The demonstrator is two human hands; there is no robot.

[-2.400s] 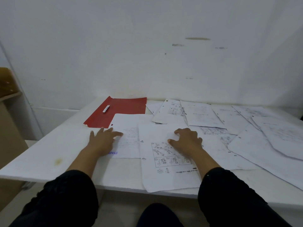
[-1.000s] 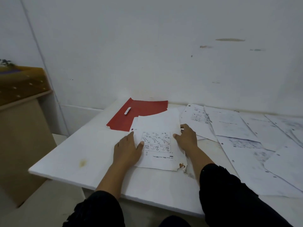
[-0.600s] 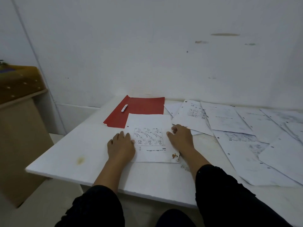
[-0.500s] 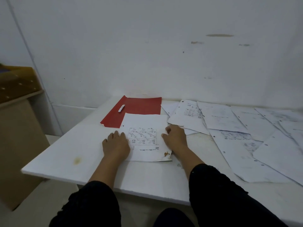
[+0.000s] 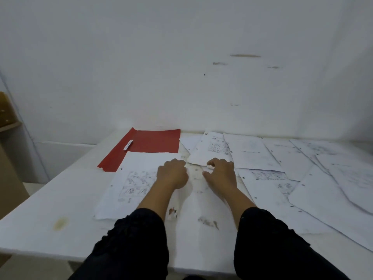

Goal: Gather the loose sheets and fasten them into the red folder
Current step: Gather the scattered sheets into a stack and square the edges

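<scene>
I had both hands out at twelve o'clock: left hand [image 5: 173, 174] loosely curled on the stacked sheets [image 5: 129, 186], right hand [image 5: 220, 174] curled, reaching for the next sheet [image 5: 212, 152]; whether it gripped, I couldn't tell. The red folder [image 5: 149, 145] lay at eleven o'clock.

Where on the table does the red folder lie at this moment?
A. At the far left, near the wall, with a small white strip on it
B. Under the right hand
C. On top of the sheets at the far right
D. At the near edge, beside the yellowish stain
A: the red folder lies far left by the wall, the small white strip resting on it, both hands nearer.
</scene>
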